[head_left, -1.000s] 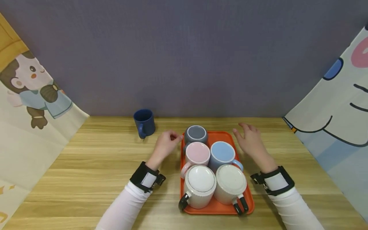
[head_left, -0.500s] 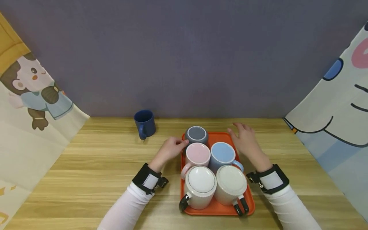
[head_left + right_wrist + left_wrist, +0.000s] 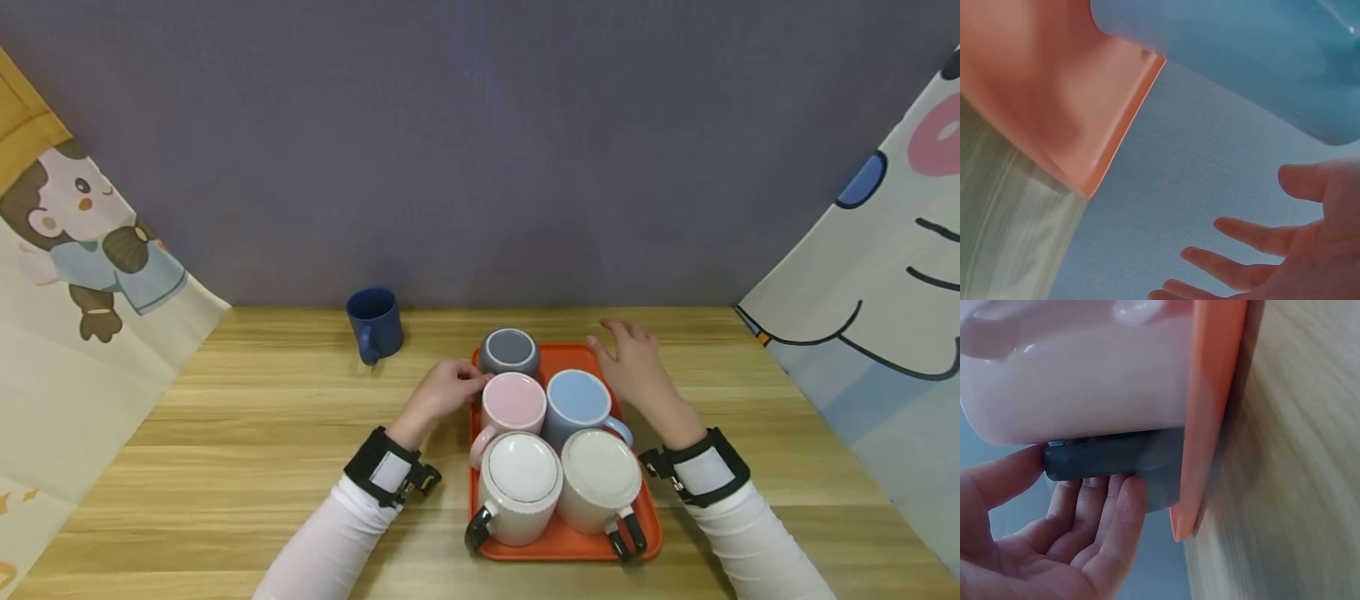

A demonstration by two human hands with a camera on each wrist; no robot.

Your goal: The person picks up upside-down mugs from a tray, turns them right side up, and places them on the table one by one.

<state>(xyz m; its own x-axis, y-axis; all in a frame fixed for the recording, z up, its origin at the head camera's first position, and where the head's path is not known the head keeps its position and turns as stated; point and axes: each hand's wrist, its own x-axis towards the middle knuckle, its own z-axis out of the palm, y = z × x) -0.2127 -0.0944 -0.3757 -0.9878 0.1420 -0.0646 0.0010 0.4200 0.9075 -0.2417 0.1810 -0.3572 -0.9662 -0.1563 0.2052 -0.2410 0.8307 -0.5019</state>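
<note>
A grey mug [image 3: 510, 348] stands upside down at the back left of an orange tray [image 3: 562, 358]. My left hand [image 3: 441, 392] is at that mug's side; in the left wrist view, thumb and fingers pinch its dark handle [image 3: 1107, 457]. Just in front of it sits an upturned pink mug [image 3: 514, 402], which covers part of the handle from above. My right hand [image 3: 633, 367] hovers by the tray's right rear edge, fingers spread and holding nothing. Nearest to it is an upturned light blue mug [image 3: 579, 396], apart from the fingers.
Two upturned white mugs, one at the left [image 3: 522, 487] and one at the right [image 3: 602, 479], fill the tray's front, their black handles past its rim. A dark blue mug [image 3: 377, 323] stands upright on the wooden table [image 3: 247, 433]. A grey backdrop [image 3: 480, 167] rises behind.
My left hand has moved right, from beside the tray to the grey mug's handle. My right hand has shifted left toward the tray. The mugs stay on the tray.
</note>
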